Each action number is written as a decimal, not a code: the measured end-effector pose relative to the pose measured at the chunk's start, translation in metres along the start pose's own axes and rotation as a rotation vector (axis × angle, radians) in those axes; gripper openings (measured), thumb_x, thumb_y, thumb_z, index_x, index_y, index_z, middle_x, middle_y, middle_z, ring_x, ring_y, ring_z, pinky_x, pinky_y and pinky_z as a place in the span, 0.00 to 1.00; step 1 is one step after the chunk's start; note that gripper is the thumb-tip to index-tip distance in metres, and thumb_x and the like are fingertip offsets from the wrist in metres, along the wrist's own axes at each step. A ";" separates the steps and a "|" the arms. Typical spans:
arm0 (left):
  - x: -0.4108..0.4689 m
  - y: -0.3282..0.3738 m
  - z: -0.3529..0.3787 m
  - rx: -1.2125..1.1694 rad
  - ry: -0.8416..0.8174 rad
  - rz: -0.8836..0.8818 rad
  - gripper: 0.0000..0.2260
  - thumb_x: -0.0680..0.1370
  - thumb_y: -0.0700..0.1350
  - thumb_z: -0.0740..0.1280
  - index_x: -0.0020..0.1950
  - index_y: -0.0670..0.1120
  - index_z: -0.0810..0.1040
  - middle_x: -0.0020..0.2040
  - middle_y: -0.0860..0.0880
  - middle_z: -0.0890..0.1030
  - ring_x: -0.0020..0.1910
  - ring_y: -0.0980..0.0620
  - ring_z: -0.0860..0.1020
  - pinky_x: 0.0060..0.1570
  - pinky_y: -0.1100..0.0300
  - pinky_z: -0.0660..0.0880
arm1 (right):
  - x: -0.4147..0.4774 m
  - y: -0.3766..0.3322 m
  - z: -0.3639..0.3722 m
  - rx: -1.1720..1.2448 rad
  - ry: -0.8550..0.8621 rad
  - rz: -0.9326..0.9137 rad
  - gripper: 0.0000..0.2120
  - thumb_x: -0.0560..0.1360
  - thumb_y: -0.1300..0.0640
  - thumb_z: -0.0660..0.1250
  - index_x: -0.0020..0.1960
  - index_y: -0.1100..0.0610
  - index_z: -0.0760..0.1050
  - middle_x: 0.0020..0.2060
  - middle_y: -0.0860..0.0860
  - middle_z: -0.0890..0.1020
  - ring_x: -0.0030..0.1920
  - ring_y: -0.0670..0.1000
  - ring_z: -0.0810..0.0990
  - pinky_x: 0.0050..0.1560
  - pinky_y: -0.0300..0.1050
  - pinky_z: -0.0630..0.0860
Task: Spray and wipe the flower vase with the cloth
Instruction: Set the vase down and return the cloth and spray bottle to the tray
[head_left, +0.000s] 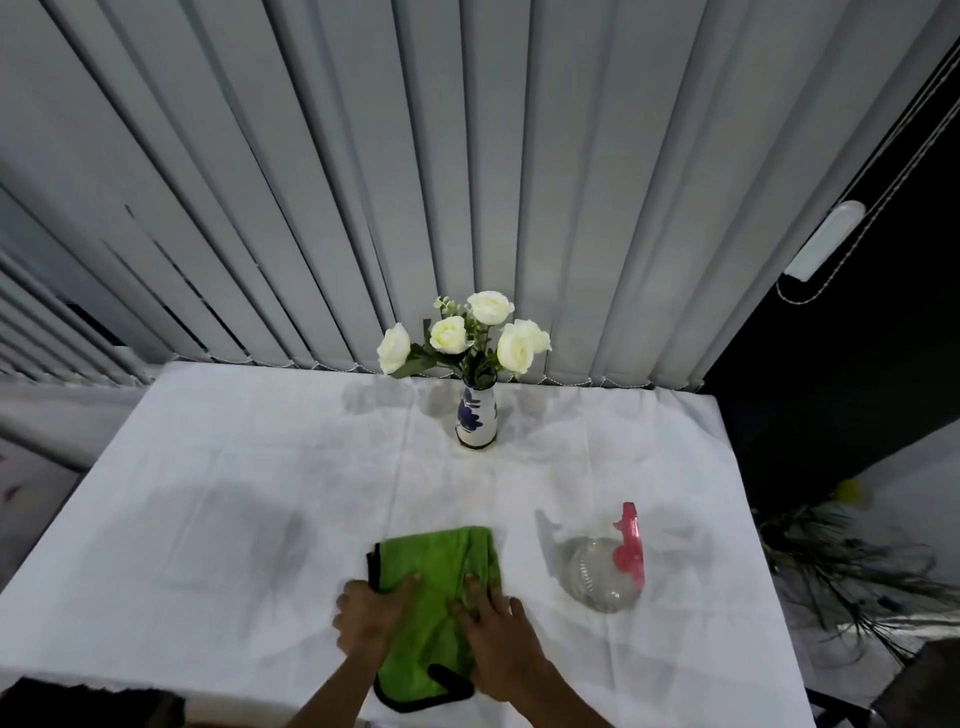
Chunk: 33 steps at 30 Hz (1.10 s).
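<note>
Fingers (470, 584) of both hands lie spread, pressing flat on the green cloth (436, 571)

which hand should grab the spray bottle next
Right, probably. The right hand rests on the green cloth on the side nearest the spray bottle, which stands to its right. The left hand would have to cross over.
</note>
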<state>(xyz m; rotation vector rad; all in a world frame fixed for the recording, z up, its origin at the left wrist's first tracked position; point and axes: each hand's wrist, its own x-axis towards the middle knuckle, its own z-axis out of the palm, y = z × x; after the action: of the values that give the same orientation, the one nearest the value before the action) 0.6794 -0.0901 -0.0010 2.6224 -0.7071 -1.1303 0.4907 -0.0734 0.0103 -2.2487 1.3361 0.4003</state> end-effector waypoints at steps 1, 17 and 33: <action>-0.001 -0.002 0.002 -0.002 -0.002 -0.026 0.42 0.64 0.66 0.78 0.66 0.37 0.72 0.65 0.37 0.76 0.66 0.35 0.74 0.64 0.42 0.73 | 0.000 0.001 0.003 0.037 -0.065 -0.009 0.47 0.73 0.24 0.54 0.82 0.51 0.56 0.83 0.61 0.48 0.81 0.67 0.54 0.75 0.66 0.60; 0.003 -0.011 0.021 -0.258 -0.142 0.211 0.11 0.81 0.42 0.67 0.61 0.39 0.75 0.56 0.37 0.83 0.53 0.36 0.81 0.55 0.41 0.79 | 0.007 0.010 0.023 0.247 0.047 0.002 0.39 0.78 0.40 0.64 0.83 0.51 0.54 0.83 0.56 0.50 0.81 0.60 0.56 0.76 0.52 0.63; -0.006 -0.011 0.002 -0.484 -0.297 0.241 0.15 0.81 0.38 0.66 0.68 0.39 0.75 0.59 0.37 0.82 0.57 0.36 0.80 0.60 0.36 0.77 | -0.080 0.106 -0.010 0.968 0.933 0.794 0.44 0.65 0.44 0.83 0.73 0.60 0.69 0.64 0.58 0.76 0.66 0.60 0.75 0.67 0.63 0.74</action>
<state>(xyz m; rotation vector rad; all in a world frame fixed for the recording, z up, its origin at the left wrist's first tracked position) 0.6779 -0.0780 -0.0026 1.9408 -0.6756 -1.4187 0.3598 -0.0626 0.0298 -0.9807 2.1762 -0.9897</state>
